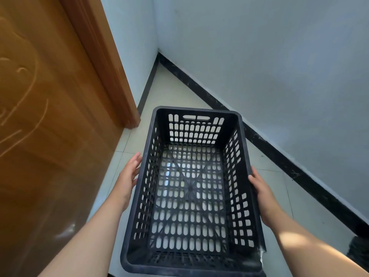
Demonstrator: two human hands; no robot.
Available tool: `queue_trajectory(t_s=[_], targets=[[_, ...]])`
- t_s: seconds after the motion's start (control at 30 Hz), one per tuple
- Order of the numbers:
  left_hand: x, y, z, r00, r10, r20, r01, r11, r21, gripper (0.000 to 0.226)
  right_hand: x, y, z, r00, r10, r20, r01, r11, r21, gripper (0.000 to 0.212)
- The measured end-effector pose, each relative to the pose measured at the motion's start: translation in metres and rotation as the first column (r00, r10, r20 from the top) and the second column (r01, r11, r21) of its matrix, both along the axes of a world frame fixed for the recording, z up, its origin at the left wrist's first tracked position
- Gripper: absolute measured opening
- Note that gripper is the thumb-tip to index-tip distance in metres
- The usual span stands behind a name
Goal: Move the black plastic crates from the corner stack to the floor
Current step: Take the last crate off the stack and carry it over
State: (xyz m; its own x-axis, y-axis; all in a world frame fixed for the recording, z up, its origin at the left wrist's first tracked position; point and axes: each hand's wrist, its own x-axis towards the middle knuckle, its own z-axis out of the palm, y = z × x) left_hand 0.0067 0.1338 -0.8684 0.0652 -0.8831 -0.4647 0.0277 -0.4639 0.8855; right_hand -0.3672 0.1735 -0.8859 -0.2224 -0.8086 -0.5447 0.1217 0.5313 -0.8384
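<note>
A black plastic crate (191, 188) with slotted walls and floor fills the lower middle of the head view, empty, its long axis pointing toward the room corner. My left hand (129, 174) presses flat against its left rim and wall. On the opposite side my right hand (261, 188) grips the right rim, fingers curled over the edge. The crate is held between both hands; the pale floor tiles show through its slots. Whether it touches the floor I cannot tell.
A brown wooden door (50, 116) and its frame stand close on the left. White walls meet at the corner (158, 50), with a black skirting board (259, 140) along the right. Pale floor tiles (171, 90) lie beyond the crate. Another dark object (359, 250) shows at the lower right edge.
</note>
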Motion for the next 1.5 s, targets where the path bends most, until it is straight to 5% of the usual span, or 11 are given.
queue_trajectory(t_s=[0.1,0.23,0.77,1.5], targets=[[-0.012,0.006,0.001,0.989,-0.047,-0.141,0.056,0.997,0.060,0.050,0.007,0.001,0.000,0.998,0.010,0.064,-0.012,0.999,0.036,0.032],[-0.019,0.006,0.000,0.968,-0.015,-0.252,0.031,0.998,0.058,0.049,0.014,-0.003,0.003,0.994,0.022,0.104,-0.027,0.999,0.043,0.030],[-0.020,0.009,0.065,0.961,0.016,-0.276,-0.012,1.000,0.017,0.053,0.014,-0.013,0.063,0.971,0.062,0.232,-0.070,0.997,0.024,0.029],[-0.016,0.022,0.401,0.935,0.069,-0.349,-0.097,0.993,-0.062,0.054,-0.008,-0.008,0.411,0.971,0.154,0.184,-0.145,0.987,-0.062,0.038]])
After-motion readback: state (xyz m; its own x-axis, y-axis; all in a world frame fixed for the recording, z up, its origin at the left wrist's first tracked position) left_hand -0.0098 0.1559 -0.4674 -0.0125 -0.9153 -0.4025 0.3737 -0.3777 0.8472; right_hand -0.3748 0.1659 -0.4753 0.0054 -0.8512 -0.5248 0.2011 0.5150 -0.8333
